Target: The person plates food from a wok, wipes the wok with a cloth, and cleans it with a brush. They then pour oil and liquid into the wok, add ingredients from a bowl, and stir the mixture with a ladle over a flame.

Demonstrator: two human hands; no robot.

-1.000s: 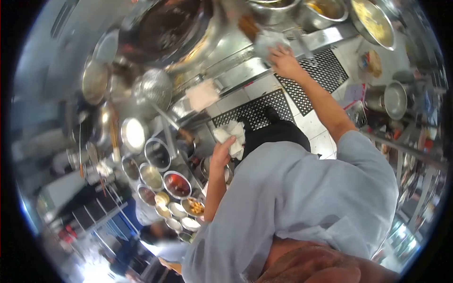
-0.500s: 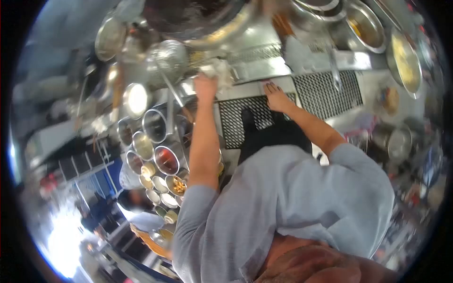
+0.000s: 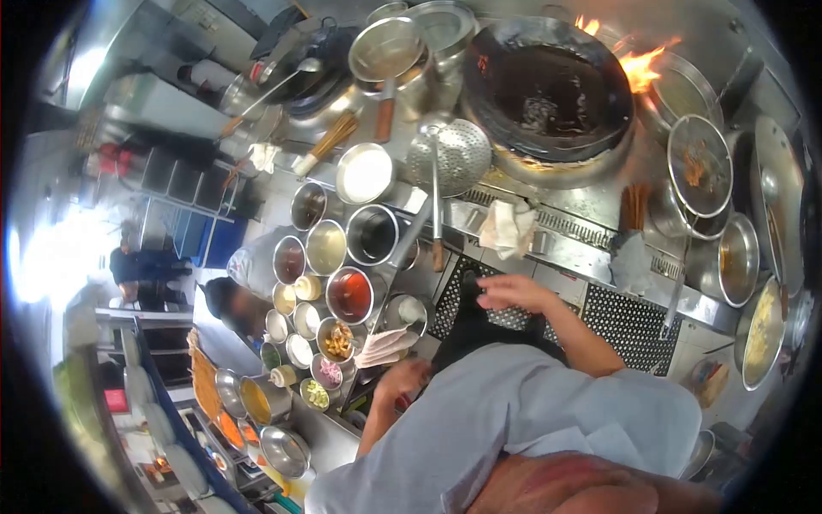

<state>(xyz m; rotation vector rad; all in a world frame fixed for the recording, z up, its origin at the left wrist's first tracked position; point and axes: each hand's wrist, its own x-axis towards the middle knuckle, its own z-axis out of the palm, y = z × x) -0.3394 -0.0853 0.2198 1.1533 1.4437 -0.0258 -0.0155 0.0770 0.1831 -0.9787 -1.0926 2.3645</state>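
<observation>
At about nine o'clock in the view, another person [image 3: 224, 301] bends near the steel counter, well apart from the wearer's hands. Just right of them, a cluster of round metal bowls [image 3: 330, 291] fills the counter: one holds a red sauce [image 3: 349, 295], another a pile of orange-yellow pieces [image 3: 336, 339], and smaller cups of green and pink bits sit toward seven o'clock.

The left hand [image 3: 409, 377] sits low, near six o'clock of the bowl cluster, just beside a folded pale cloth [image 3: 383, 347] that lies against the bowls. The fingers look curled inward, but the hand is small and partly hidden by the grey sleeve [image 3: 514, 411], so I cannot tell whether it grips anything or touches the cloth.

Above, at twelve o'clock from that hand, a perforated skimmer ladle [image 3: 449, 156] rests with its handle pointing down toward the counter edge. A crumpled white rag [image 3: 507, 228] lies on the stove's front ledge, at about one o'clock from the right hand.

The right hand [image 3: 514, 293] is spread open, palm down, fingers pointing toward nine o'clock, held over the black perforated floor mat [image 3: 629, 321]; it holds nothing.

At twelve o'clock from the rag, a large dark wok [image 3: 548, 86] sits on the burner, with flames [image 3: 642, 64] licking up at its three o'clock rim. Farther right, metal pans and strainers [image 3: 700, 167] crowd the range, one near four o'clock holding yellow food [image 3: 758, 338].
</observation>
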